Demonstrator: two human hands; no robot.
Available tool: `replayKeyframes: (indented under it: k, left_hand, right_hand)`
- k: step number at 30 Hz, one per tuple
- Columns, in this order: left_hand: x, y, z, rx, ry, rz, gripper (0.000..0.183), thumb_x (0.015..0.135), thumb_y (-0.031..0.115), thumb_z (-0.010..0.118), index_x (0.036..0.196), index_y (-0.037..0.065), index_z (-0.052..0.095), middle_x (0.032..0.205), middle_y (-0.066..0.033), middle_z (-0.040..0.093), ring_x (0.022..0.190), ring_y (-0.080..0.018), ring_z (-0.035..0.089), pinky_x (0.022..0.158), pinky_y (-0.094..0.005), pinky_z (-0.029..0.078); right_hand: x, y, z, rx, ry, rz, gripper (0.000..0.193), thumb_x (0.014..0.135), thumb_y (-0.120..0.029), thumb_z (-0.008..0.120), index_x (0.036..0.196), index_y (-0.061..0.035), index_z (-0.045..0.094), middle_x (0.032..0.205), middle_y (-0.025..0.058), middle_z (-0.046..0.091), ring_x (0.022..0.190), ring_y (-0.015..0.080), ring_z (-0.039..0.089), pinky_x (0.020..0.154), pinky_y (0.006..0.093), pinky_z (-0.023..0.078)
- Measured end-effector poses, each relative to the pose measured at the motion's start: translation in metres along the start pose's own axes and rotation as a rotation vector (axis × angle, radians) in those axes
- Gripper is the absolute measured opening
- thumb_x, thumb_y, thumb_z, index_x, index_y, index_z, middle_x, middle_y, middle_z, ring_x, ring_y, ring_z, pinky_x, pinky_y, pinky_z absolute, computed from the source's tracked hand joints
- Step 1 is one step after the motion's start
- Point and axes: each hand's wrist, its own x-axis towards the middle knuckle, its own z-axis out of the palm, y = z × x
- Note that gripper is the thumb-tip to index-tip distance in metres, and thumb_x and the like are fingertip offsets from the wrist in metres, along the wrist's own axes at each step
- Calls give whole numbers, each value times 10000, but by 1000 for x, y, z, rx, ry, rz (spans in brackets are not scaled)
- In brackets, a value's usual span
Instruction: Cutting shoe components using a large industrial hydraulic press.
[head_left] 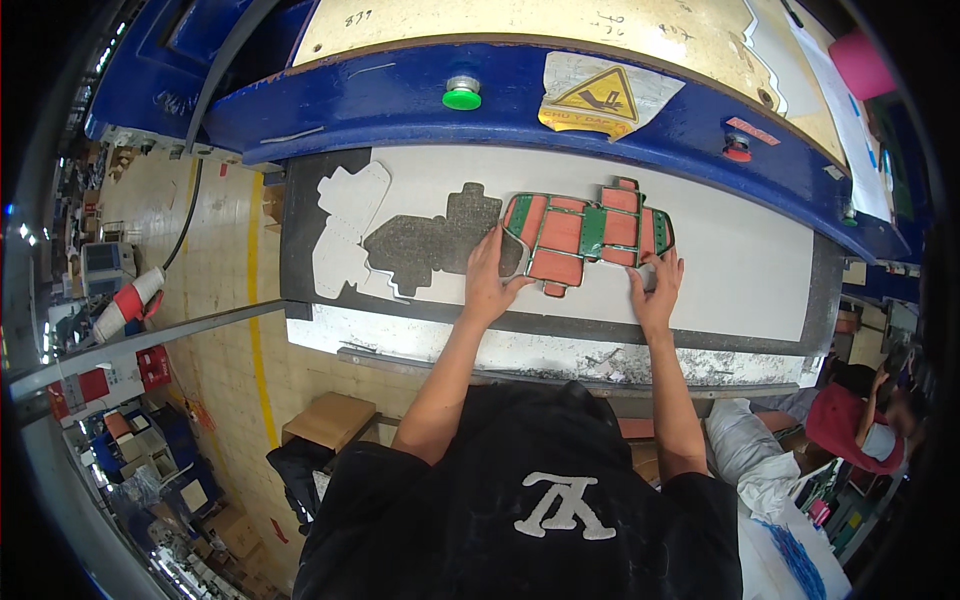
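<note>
A cutting die (580,236) with pinkish-red foam panels and green edges and ribs lies on a pale sheet (745,250). My left hand (489,281) holds its left end, with the fingers along the edge and the thumb toward the near side. At the right end, my right hand (657,291) has its thumb and fingers against the near corner. Left of the die, a dark speckled area (415,245) with the die's kind of outline shows within the sheet. Pale, jagged-edged material (345,225) lies farther left on the dark board (298,225).
A blue machine beam (400,105) crosses beyond the sheet, bearing a green button (462,93), a red button (737,148) and a yellow warning sticker (600,97). A metal rail (150,345) is at left. Another person (870,415) sits at far right, near a white bag (745,445).
</note>
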Motion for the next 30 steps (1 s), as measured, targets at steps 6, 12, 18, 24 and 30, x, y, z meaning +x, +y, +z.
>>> replayKeyframes:
  k: [6,12,18,24,30]
  left_hand:
    - [0,-1,0,8,-9,0,1141,763,319,932,1645,-46,306,1590,-310,466,1492,-466,432,1236,-537,333]
    - [0,0,-2,2,-31,-16,1153,774,306,925,1654,-59,276,1593,-307,458,1497,-462,424,1237,-535,330]
    - [0,0,-2,2,-26,-8,1147,782,296,915,1655,-66,264,1600,-304,450,1500,-458,420,1239,-531,329]
    - [0,0,-1,-53,-16,-31,1150,778,297,914,1659,-55,264,1606,-299,445,1499,-457,421,1240,-531,330]
    - [0,-3,-4,-19,-15,-6,1156,777,306,918,1664,-43,264,1620,-285,442,1501,-456,424,1236,-533,337]
  right_hand:
    - [0,2,3,-18,3,-17,341,907,-198,818,1197,-109,662,1473,270,596,1515,488,414,1277,641,218]
    - [1,1,4,-29,5,-17,347,915,-197,814,1210,-105,656,1458,250,618,1518,486,413,1283,640,209]
    - [-2,1,6,-26,22,-19,361,909,-195,820,1209,-91,650,1464,251,611,1511,480,423,1281,640,213]
    - [1,-3,2,-31,19,-26,383,890,-164,832,1211,-87,639,1554,267,533,1499,455,448,1284,616,227]
    - [6,-7,1,1,-7,-38,501,823,-209,904,1225,-89,628,1608,295,448,1520,482,403,1260,617,266]
